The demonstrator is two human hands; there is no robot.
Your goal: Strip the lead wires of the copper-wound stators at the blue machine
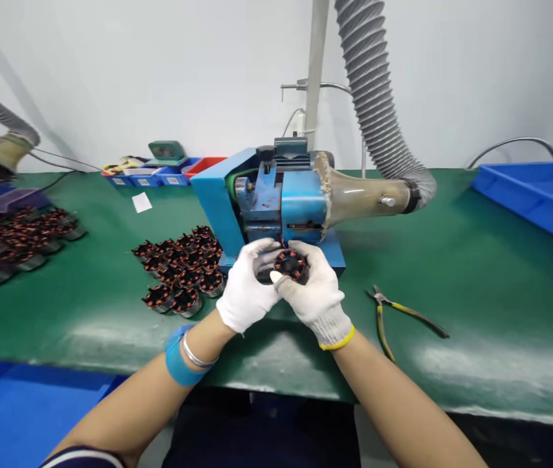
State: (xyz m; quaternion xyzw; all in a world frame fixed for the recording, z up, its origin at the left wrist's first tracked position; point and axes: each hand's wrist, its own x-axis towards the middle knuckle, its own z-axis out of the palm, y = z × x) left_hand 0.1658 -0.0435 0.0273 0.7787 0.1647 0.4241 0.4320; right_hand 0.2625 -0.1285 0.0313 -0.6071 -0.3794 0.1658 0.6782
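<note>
Both my hands wear white knit gloves and meet in front of a blue machine (276, 195). My left hand (247, 286) and my right hand (313, 289) are closed together around one round stator with copper windings (291, 264), held just at the machine's base. A cluster of several similar copper-wound stators (181, 273) lies on the green table to the left of my left hand.
A grey ribbed hose (378, 110) runs into a funnel on the machine's right side. Yellow-handled pliers (393, 312) lie at the right. More stators (13, 240) sit far left. Blue trays (540, 195) stand at the right and small bins (159, 172) at the back.
</note>
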